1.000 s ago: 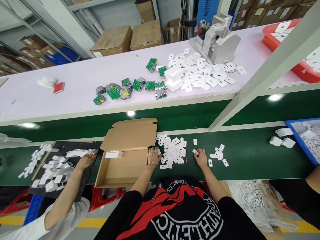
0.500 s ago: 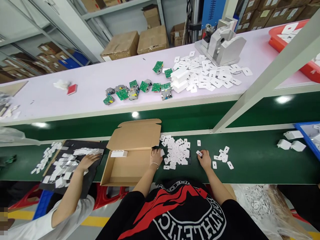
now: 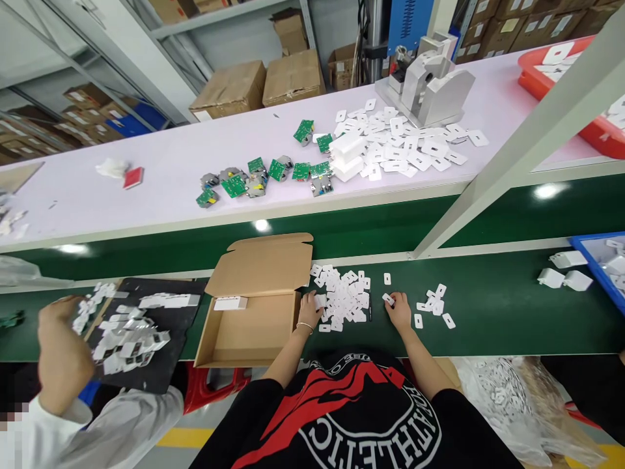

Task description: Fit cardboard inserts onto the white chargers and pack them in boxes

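Open carton (image 3: 239,335), one; inside, one white block (image 3: 230,303). Just right of carton: left hand (image 3: 307,310) at one white piece (image 3: 320,301), cannot tell if gripped; heaped white plates (image 3: 344,299), uncountable. Farther right: right hand (image 3: 400,312), pinching one slotted plate (image 3: 388,299).

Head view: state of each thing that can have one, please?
Left grip: white piece at fingertips, hold unclear
Right grip: pinching a plate
Box: lid open, white block inside
Plate pile: loose, uneven
Boards: scattered, green faces showing
Blue tray: open, holding white parts
Red bin: open, holding white plates
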The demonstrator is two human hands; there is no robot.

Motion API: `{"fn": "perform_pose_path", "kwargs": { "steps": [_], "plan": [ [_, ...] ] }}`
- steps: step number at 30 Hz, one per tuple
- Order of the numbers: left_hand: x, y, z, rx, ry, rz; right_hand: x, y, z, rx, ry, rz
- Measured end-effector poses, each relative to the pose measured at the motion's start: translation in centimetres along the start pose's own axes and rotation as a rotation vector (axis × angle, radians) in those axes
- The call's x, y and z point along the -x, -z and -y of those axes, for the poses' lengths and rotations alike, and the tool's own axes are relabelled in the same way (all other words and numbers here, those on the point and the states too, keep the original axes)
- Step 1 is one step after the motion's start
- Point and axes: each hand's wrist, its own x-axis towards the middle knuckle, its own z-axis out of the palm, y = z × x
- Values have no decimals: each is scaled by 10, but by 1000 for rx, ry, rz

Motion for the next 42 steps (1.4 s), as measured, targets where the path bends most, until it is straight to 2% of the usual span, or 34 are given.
{"fn": "perform_pose_path", "kwargs": {
  "steps": [5,10,16,20,24,30,36,42],
  "plan": [
    [6,1,1,20,77,-49,0,0,0,2,-2,1],
    [8,11,-4,-47,144,-46,0,0,0,-5,4,-1],
    [-9,33,-8,-166,181,-7,0,1,0,-2,-2,10],
    [-23,41,-10,-245,213,61,1,1,2,-4,-7,8],
    [-30,43,-15,-301,204,122,3,1,3,-19,-7,-8],
    [-27,43,-19,-338,216,143,5,0,4,-33,-8,-22],
    [-23,39,-22,-353,252,114,6,-1,3,-31,1,-28],
    [-21,43,-18,-368,245,47,4,0,3,-18,8,-25]
  ]
}}
